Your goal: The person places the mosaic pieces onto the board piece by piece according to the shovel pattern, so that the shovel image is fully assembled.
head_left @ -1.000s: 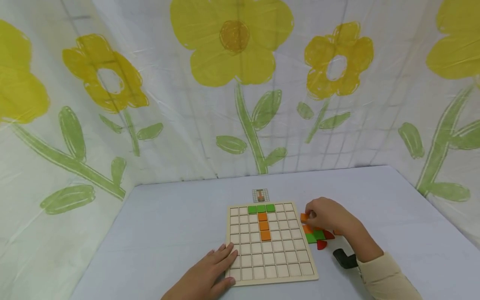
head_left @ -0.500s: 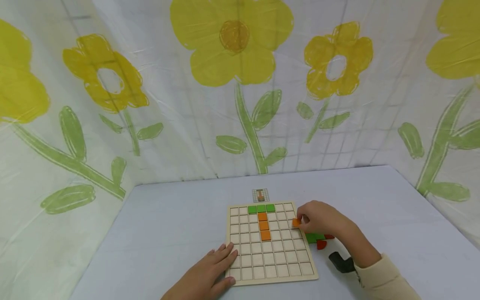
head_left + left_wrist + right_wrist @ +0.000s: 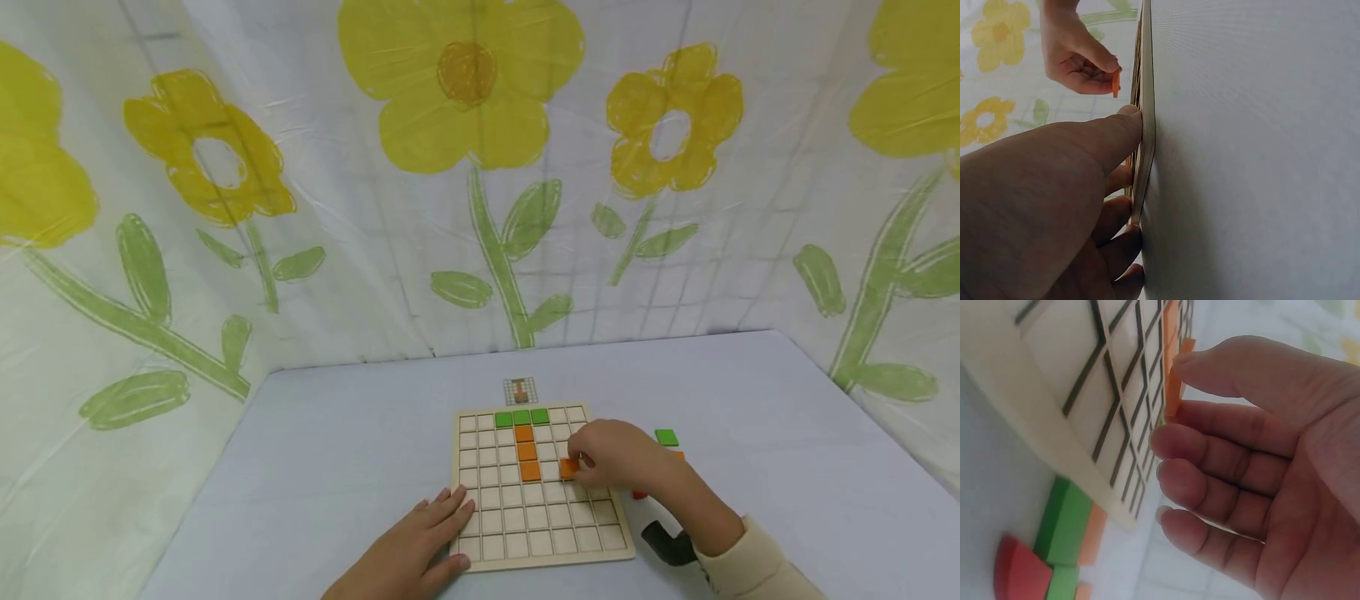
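Observation:
A wooden grid board (image 3: 538, 521) lies on the table, holding three green tiles (image 3: 522, 418) in its far row and three orange tiles (image 3: 527, 451) in a column below them. Over the board's right half, my right hand (image 3: 622, 454) pinches an orange tile (image 3: 568, 468) between thumb and forefinger. In the right wrist view that pinched orange tile (image 3: 1179, 381) stands on edge above the cells. My left hand (image 3: 420, 542) rests with spread fingers on the board's near left edge; in the left wrist view its thumb lies on the board's edge (image 3: 1147, 125).
A small printed grid card (image 3: 521, 391) lies beyond the board. Right of the board are a green tile (image 3: 666, 437), and, partly hidden by the right arm, orange and red pieces. A black curved object (image 3: 667, 546) is by the right sleeve. A flowered sheet (image 3: 360, 317) hangs behind the table.
My right hand has picked up an orange tile from the loose pieces and carried it left and nearer, over the board. The left hand has stayed in place.

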### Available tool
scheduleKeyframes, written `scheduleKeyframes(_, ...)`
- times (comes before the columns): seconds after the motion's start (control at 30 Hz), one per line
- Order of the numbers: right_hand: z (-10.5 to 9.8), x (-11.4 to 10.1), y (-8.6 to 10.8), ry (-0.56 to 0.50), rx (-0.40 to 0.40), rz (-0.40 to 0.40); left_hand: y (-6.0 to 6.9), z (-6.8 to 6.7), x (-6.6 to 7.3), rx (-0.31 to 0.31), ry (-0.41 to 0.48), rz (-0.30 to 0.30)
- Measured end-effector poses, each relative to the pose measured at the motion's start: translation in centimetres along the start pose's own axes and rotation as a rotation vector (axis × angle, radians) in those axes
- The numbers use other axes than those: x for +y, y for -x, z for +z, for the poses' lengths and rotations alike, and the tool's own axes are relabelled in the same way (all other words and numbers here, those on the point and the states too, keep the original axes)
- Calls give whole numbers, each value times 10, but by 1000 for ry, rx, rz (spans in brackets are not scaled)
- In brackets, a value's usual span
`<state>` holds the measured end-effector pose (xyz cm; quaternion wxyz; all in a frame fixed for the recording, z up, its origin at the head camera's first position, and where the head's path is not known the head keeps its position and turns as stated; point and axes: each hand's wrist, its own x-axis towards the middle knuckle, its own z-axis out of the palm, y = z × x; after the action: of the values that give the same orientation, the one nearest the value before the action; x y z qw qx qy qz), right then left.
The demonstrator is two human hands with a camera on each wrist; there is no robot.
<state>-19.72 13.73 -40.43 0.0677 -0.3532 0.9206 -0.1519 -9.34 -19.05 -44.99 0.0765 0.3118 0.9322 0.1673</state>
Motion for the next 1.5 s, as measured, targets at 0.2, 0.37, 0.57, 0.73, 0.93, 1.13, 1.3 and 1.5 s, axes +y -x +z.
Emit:
scheduleKeyframes(0.2, 8, -11, -3, 9, 2, -68, 0, 1, -2, 0, -2, 1)
scheduleKeyframes(0.37, 13, -20, -5, 36, -2, -68, 0, 2, -2, 24, -12, 23)
scheduleKeyframes(0.57, 18, -30, -8, 105, 14, -93, -1, 1, -2, 18, -10, 16)
scheduleKeyframes(0.73, 22, -35, -9, 127, 28, -113, -1, 0, -2, 4, 2, 1)
scheduleKeyframes(0.93, 26, -35, -10, 143, 52, -132, -1, 0, -1, 4, 4, 0)
scheduleKeyframes(1.13, 30, -35, -13, 143, 77, -151, -1, 1, -1, 11, -1, -1)
scheduleKeyframes(1.3, 30, -37, -13, 139, 90, -168, -1, 1, -1, 13, -6, -3)
scheduleKeyframes(1.5, 31, -38, -13, 134, 73, -163, -1, 1, -1, 9, 1, 0)
